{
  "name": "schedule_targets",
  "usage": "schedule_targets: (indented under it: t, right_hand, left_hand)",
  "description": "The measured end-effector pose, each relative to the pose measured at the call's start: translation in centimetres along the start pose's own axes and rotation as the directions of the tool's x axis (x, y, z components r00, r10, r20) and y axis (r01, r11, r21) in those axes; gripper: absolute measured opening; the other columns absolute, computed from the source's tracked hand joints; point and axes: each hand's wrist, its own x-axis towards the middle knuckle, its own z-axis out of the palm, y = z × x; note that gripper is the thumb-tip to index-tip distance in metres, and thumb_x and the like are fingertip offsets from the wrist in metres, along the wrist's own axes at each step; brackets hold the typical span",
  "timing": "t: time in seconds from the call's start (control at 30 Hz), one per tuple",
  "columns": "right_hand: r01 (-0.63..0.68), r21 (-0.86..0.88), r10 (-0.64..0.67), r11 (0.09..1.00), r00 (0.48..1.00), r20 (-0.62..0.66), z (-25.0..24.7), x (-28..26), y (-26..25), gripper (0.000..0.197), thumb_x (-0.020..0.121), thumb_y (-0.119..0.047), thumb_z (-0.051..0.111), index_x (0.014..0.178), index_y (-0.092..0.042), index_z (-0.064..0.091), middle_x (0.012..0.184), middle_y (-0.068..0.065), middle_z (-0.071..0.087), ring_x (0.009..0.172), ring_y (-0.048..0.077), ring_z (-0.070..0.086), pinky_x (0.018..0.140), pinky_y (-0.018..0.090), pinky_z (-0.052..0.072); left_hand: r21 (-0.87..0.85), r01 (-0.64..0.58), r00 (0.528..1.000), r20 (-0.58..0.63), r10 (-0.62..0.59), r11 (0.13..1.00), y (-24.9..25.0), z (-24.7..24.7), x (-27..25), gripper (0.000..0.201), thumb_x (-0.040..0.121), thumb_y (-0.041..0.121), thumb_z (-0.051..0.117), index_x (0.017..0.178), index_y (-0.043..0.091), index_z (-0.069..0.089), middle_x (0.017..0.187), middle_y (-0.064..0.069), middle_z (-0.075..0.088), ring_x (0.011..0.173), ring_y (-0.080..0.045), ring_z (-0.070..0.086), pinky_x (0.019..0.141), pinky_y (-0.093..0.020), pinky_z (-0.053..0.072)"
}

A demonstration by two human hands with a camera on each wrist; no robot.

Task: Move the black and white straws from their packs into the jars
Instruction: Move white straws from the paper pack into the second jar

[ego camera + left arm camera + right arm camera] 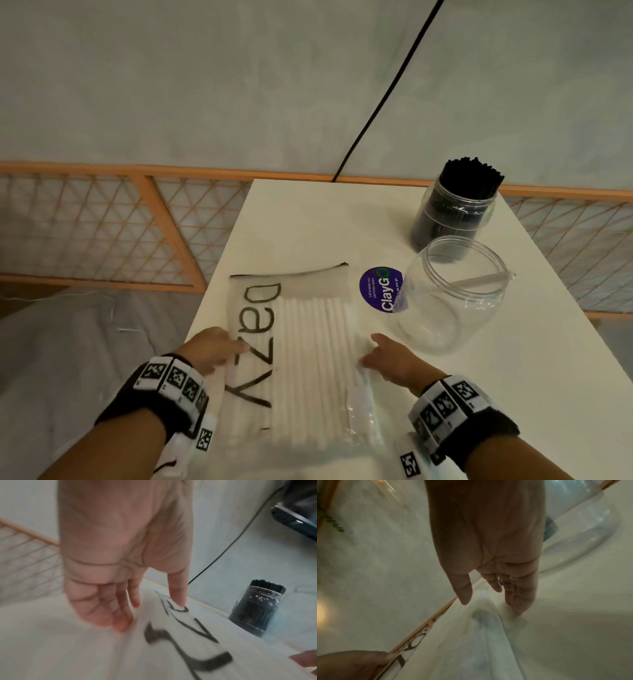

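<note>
A clear zip pack of white straws (308,359) printed "Dazy" lies flat near the front of the white table (513,377). My left hand (229,353) is at the pack's left edge. Its thumb (179,601) presses on the pack (188,649) and its straight fingers lie along the edge. My right hand (371,349) is at the pack's right edge with fingers extended, and one fingertip (518,611) touches the table beside the pack (471,649). A clear jar (445,308) stands to the right with one white straw (479,279) across its rim. Behind it, a jar of black straws (452,212) stands full.
A purple ClayGo sticker (380,289) lies on the table between the pack and the clear jar. An orange lattice fence (102,222) runs behind the table, and a black cable (387,92) hangs down the wall. The table's left edge is close to my left hand.
</note>
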Motion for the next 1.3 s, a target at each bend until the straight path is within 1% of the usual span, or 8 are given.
schedule_targets:
  t: [0.13, 0.23, 0.33, 0.5, 0.67, 0.87, 0.97, 1.3]
  right_hand:
    - [-0.112, 0.389, 0.082, 0.915, 0.992, 0.092, 0.7, 0.1, -0.1, 0.069, 0.088, -0.021, 0.060, 0.145, -0.013, 0.021, 0.119, 0.008, 0.054, 0.095, 0.019, 0.056, 0.065, 0.024, 0.048]
    - [-0.141, 0.412, 0.090, 0.900, 0.986, 0.142, 1.1, -0.2, 0.1, 0.065, 0.086, -0.035, 0.061, 0.139, -0.014, 0.030, 0.098, 0.004, 0.059, 0.076, 0.015, 0.056, 0.060, 0.023, 0.047]
    - [-0.081, 0.302, 0.033, 0.950, 0.986, 0.161, 1.3, -0.7, 0.4, 0.047, 0.080, -0.043, 0.062, 0.115, -0.015, 0.051, 0.085, 0.001, 0.060, 0.064, 0.012, 0.052, 0.053, 0.021, 0.041]
    - [0.138, 0.363, -0.183, 0.922, 0.979, 0.092, 0.3, -2.1, -0.9, 0.045, 0.064, -0.025, 0.068, 0.107, -0.020, 0.056, 0.094, -0.001, 0.065, 0.078, 0.012, 0.061, 0.058, 0.019, 0.044]
    - [0.398, 0.359, -0.360, 0.844, 0.917, -0.171, -2.5, -4.4, -3.0, 0.039, 0.071, -0.007, 0.072, 0.101, -0.029, 0.060, 0.099, -0.004, 0.070, 0.094, 0.014, 0.066, 0.081, 0.026, 0.054]
    - [0.552, 0.264, -0.459, 0.791, 0.821, -0.341, -5.4, -7.3, -4.7, 0.032, 0.063, -0.024, 0.074, 0.091, -0.015, 0.061, 0.076, -0.006, 0.063, 0.075, 0.014, 0.058, 0.073, 0.026, 0.048]
    - [0.579, 0.321, -0.422, 0.749, 0.791, -0.443, -6.6, -7.6, -5.0, 0.038, 0.067, -0.032, 0.073, 0.089, -0.006, 0.054, 0.077, 0.013, 0.056, 0.073, 0.018, 0.052, 0.068, 0.030, 0.041]
    - [0.624, 0.574, -0.289, 0.530, 0.769, -0.570, -9.6, -8.3, -5.6, 0.004, 0.093, -0.013, 0.050, 0.094, -0.017, 0.052, 0.061, -0.005, 0.060, 0.056, 0.008, 0.055, 0.061, 0.025, 0.044]
  left_hand:
    - [-0.310, -0.051, 0.997, -0.075, 0.029, 0.949, -0.8, 1.7, 2.1, 0.065, 0.075, 0.032, 0.074, 0.127, 0.004, 0.045, 0.121, -0.015, 0.058, 0.108, -0.030, 0.057, 0.084, -0.036, 0.050]
    - [-0.342, -0.074, 0.997, -0.050, 0.060, 0.937, -0.5, 3.0, 2.1, 0.080, 0.059, 0.050, 0.077, 0.122, 0.009, 0.052, 0.116, -0.012, 0.062, 0.103, -0.029, 0.061, 0.091, -0.043, 0.050]
    - [-0.326, -0.140, 0.989, -0.001, 0.148, 0.935, 0.9, 3.6, 0.2, 0.036, 0.082, 0.029, 0.068, 0.109, 0.005, 0.063, 0.104, -0.014, 0.068, 0.090, -0.026, 0.063, 0.080, -0.034, 0.050]
    - [-0.322, -0.345, 0.933, -0.017, 0.359, 0.881, 2.3, 3.0, -2.6, 0.042, 0.073, 0.026, 0.074, 0.111, 0.014, 0.062, 0.104, -0.005, 0.071, 0.098, -0.023, 0.066, 0.093, -0.044, 0.050]
    - [-0.404, -0.574, 0.812, -0.167, 0.559, 0.712, 4.6, 1.7, -6.5, 0.028, 0.084, 0.003, 0.063, 0.103, 0.023, 0.060, 0.099, 0.001, 0.072, 0.095, -0.014, 0.067, 0.077, -0.025, 0.052]
    - [-0.454, -0.758, 0.634, -0.342, 0.694, 0.469, 8.2, 0.2, -10.6, 0.052, 0.062, 0.032, 0.078, 0.106, 0.011, 0.061, 0.102, -0.010, 0.072, 0.098, -0.025, 0.067, 0.086, -0.044, 0.053]
    - [-0.464, -0.805, 0.576, -0.466, 0.671, 0.369, 10.5, -0.1, -11.5, 0.019, 0.078, 0.008, 0.067, 0.090, 0.021, 0.060, 0.084, 0.003, 0.073, 0.082, -0.013, 0.068, 0.078, -0.032, 0.054]
    - [-0.255, -0.906, 0.422, -0.593, 0.685, 0.338, 14.3, -0.3, -14.5, 0.012, 0.087, 0.016, 0.060, 0.085, 0.026, 0.065, 0.093, 0.004, 0.069, 0.092, -0.014, 0.064, 0.085, -0.035, 0.048]
